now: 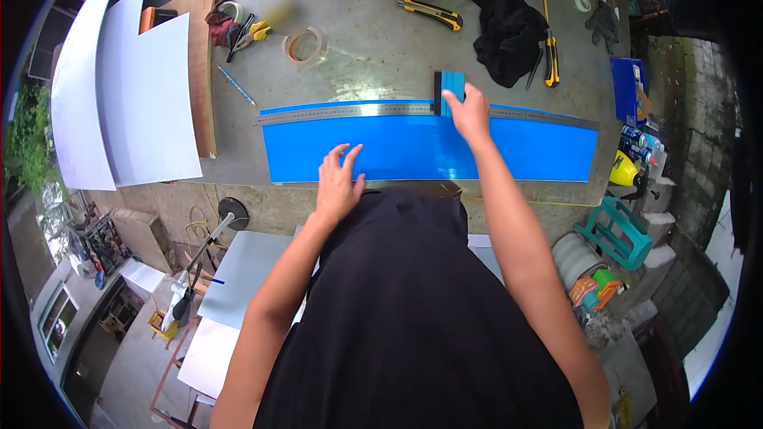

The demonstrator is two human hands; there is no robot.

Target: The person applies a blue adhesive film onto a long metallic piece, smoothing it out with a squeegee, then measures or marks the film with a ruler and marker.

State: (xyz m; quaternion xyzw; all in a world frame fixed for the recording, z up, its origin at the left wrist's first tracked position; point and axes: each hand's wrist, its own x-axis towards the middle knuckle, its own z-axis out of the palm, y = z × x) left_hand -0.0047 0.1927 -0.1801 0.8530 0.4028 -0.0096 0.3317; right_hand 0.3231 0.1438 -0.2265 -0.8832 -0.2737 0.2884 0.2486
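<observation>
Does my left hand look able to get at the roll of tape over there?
Probably yes: your left hand looks empty, and only the flat blue sheet and ruler lie between it and the uncovered roll of tape.

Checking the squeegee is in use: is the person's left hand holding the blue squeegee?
No, the right hand holds the blue squeegee, while the left hand is at the blue sheet.

2 box cutters (pixel 433 13) (pixel 551 59) — 1 ruler (pixel 350 112) — 1 squeegee (pixel 453 83)
</observation>
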